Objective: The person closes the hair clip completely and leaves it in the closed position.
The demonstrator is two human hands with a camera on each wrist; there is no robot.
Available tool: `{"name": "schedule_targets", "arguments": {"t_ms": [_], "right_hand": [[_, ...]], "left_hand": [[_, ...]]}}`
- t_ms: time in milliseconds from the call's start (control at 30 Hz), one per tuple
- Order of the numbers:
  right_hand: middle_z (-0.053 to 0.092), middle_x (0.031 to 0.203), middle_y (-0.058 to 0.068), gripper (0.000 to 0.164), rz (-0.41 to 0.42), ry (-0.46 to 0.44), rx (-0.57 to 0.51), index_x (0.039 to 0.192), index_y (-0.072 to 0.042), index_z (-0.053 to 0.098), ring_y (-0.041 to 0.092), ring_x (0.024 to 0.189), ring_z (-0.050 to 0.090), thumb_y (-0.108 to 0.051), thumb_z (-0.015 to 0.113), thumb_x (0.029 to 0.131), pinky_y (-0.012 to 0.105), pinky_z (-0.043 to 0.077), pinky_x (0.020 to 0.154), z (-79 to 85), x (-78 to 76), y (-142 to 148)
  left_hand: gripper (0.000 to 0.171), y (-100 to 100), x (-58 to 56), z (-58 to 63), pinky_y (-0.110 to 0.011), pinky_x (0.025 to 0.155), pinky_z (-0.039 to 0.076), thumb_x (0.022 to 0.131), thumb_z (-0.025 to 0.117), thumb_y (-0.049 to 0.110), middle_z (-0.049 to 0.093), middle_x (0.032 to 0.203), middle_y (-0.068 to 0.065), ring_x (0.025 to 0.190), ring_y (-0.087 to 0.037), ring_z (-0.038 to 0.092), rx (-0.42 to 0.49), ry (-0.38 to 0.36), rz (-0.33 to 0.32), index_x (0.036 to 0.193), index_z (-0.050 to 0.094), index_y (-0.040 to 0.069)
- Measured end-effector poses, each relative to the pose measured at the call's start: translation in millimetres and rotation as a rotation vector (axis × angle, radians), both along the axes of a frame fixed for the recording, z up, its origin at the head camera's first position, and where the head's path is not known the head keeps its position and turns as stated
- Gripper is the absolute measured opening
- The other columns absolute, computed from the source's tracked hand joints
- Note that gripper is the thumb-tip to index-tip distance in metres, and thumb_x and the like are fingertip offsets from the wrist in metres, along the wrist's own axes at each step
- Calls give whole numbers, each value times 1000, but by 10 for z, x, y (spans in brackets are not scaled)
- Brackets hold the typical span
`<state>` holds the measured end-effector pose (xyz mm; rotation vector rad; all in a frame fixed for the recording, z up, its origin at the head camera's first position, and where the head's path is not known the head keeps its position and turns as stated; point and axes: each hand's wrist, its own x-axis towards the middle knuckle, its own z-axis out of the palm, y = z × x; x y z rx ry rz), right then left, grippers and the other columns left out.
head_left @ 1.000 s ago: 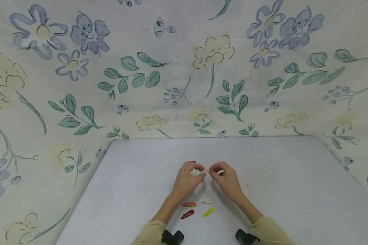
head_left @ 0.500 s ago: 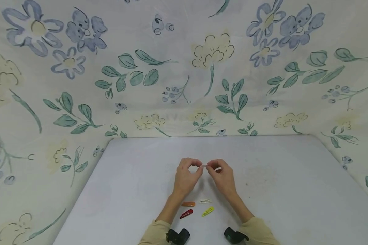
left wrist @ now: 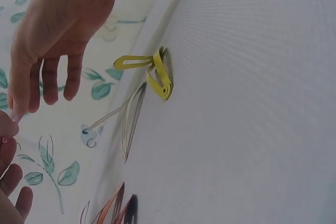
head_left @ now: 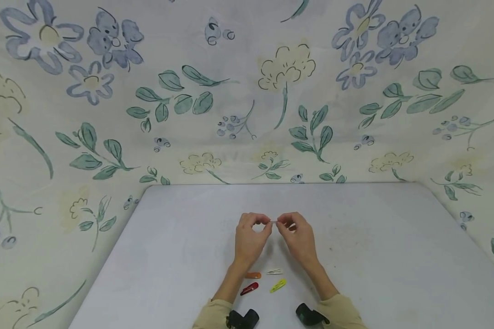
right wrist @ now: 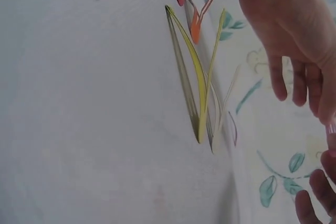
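My left hand (head_left: 249, 238) and right hand (head_left: 298, 236) are raised over the middle of the table, fingertips close together. Between them they pinch a thin pale pink piece (head_left: 273, 222), one end in each hand; the fingers cover most of it, and I cannot tell its kind. In the left wrist view the right hand (left wrist: 65, 30) hangs at the top, its other fingers loosely extended. Nearer my body lie an orange hair clip (head_left: 253, 275), a white hair clip (head_left: 275, 271), a red hair clip (head_left: 249, 289) and a yellow hair clip (head_left: 278, 286).
The white table (head_left: 378, 256) reaches out on both sides of the arms. A flower-patterned cloth (head_left: 238, 114) rises behind its back edge and along its sides. Black wrist cameras (head_left: 244, 319) sit on the sleeves, close to the front clips.
Both hands have drawn slightly up and away from the clips, still pinching the pink piece. The forearms have come nearer together. A red spot by the left fingers no longer shows.
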<state>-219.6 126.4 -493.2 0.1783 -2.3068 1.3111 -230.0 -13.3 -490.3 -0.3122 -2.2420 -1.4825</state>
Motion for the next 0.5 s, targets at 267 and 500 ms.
{"name": "schedule_targets", "arguments": {"t_ms": [267,500], "right_hand": [[67,94,3,11,-60,22,93,99,-10,69,17,83,58,-11,73,89,33,50,74,90,36,14],[66,91,2,10,-86,53,113,97,-11,70,17,80,56,-12,74,88,31,48,71,119,48,10]], "left_hand": [[5,46,30,61,-47,85,49,85,75,11,65,87,2,93,-18,55,3,5,14,89,72,11],[4,57,43,98,-46,84,50,85,75,11,65,86,1,92,-19,54,-1,25,28,88,71,11]]}}
